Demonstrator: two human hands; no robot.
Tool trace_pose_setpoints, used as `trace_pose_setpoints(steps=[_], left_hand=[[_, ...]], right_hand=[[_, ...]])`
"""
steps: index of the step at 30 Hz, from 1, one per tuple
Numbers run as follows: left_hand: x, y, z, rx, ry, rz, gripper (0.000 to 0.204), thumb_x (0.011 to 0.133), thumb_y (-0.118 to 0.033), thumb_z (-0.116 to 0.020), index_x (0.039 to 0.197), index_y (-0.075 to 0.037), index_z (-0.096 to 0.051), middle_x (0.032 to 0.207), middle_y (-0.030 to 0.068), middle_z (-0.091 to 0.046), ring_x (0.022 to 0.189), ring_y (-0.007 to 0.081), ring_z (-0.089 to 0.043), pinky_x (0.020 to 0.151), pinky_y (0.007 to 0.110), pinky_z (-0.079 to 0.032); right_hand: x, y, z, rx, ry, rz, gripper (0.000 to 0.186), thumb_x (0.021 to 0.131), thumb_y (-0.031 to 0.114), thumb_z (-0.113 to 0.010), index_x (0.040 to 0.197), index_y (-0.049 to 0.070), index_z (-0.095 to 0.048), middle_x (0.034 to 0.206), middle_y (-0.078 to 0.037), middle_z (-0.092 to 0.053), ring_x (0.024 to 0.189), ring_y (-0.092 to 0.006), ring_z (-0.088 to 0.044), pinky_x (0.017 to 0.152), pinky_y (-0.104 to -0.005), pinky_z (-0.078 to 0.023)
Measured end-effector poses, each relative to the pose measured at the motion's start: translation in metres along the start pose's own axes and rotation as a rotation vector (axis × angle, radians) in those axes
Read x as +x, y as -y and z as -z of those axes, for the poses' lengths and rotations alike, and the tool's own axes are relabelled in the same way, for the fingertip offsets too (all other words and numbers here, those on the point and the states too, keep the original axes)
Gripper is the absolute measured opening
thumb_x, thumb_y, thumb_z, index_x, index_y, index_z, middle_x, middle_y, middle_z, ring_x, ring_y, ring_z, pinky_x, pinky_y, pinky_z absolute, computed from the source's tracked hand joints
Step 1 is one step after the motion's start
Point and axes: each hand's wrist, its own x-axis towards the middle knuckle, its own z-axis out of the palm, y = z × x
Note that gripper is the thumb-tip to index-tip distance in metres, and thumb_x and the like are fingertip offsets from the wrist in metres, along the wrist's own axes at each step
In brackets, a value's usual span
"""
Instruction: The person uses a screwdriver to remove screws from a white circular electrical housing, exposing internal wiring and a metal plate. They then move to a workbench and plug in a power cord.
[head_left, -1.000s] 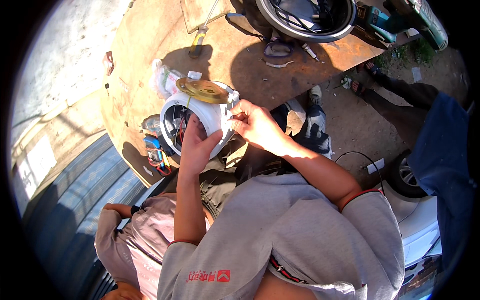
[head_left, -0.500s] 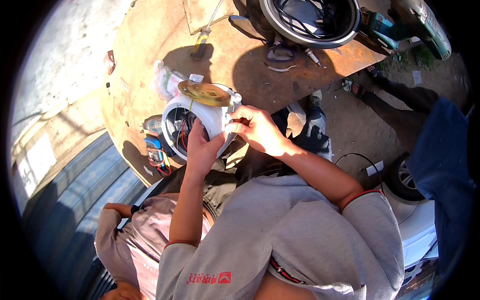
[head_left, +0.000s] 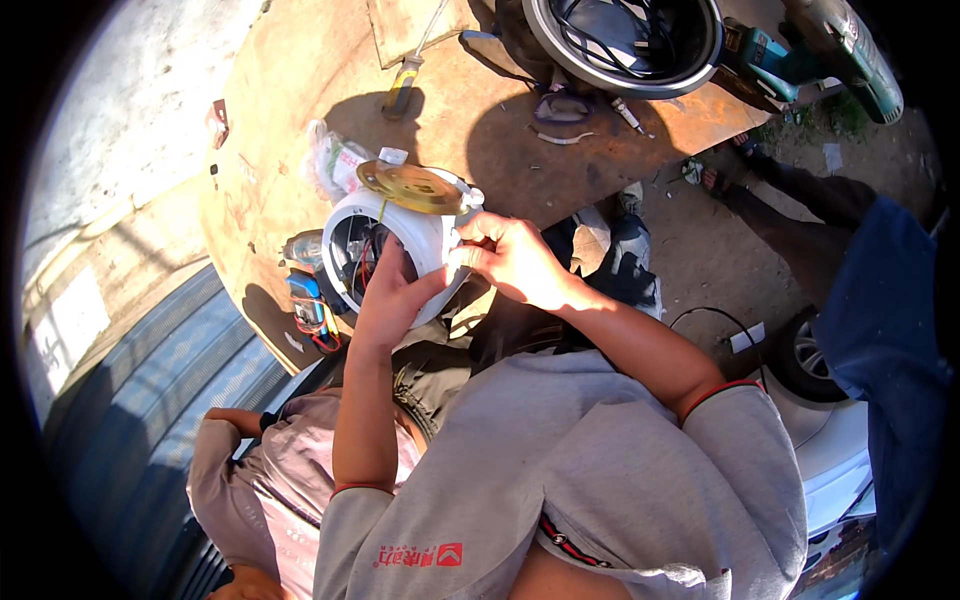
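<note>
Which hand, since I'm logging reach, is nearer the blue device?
Left: the left hand, partly inside the white housing, is right of the blue device; the right hand is farther right.

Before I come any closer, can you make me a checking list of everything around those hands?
Surface: brown table, with dark stains toward its right side.
Main things: white shell, open end facing left; gold disc over its far side.
Clutter: screwdriver, plastic bag, blue device, bowl, green power tool.
Hands: left hand grips the shell, fingers inside; right hand is at its right side, exact grip unclear.
Cables: red wires inside the shell; black cord in the bowl.
Surroundings: person in pink at lower left; dark blue garment and car wheel at right.
</note>
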Motion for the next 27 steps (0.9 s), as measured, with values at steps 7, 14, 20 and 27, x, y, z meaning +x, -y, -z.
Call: trace_pose_setpoints(steps=[7, 14, 20, 27], left_hand=[[0.001, 0.005, 0.004, -0.048, 0.004, 0.012, 0.08, 0.082, 0.001, -0.073, 0.15, 0.0, -0.032, 0.139, 0.0089, -0.054, 0.127, 0.0189, -0.053, 0.108, 0.034, -0.04], [-0.001, -0.004, 0.004, 0.01, 0.017, 0.061, 0.076, 0.083, 0.001, -0.072, 0.149, 0.0, -0.035, 0.136, 0.0083, -0.056, 0.125, 0.0182, -0.054, 0.105, 0.033, -0.041], [0.003, -0.001, 0.009, 0.006, 0.037, 0.018, 0.072, 0.084, 0.001, -0.072, 0.148, 0.0, -0.038, 0.134, 0.009, -0.058, 0.123, 0.0184, -0.056, 0.103, 0.034, -0.043], [0.004, 0.012, 0.015, -0.059, 0.103, -0.105, 0.068, 0.085, 0.003, -0.069, 0.146, 0.0, -0.04, 0.133, 0.0084, -0.058, 0.122, 0.0183, -0.056, 0.104, 0.034, -0.043]], right_hand=[[0.001, -0.007, 0.003, -0.057, 0.018, 0.065, 0.013, 0.094, 0.006, -0.065, 0.103, -0.003, -0.068, 0.092, -0.011, -0.071, 0.082, -0.0123, -0.064, 0.074, -0.0303, -0.051], [-0.001, -0.003, 0.002, -0.12, -0.018, -0.014, 0.017, 0.092, 0.006, -0.066, 0.107, -0.002, -0.07, 0.092, -0.013, -0.072, 0.081, -0.0139, -0.067, 0.073, -0.0309, -0.052], [-0.001, 0.017, -0.001, -0.206, -0.031, -0.021, 0.018, 0.091, 0.004, -0.065, 0.107, -0.002, -0.07, 0.095, -0.015, -0.073, 0.084, -0.0176, -0.069, 0.076, -0.032, -0.053], [0.004, 0.013, 0.0, -0.19, -0.017, -0.034, 0.018, 0.091, 0.002, -0.064, 0.107, -0.003, -0.07, 0.09, -0.017, -0.073, 0.078, -0.0219, -0.07, 0.073, -0.0345, -0.053]])
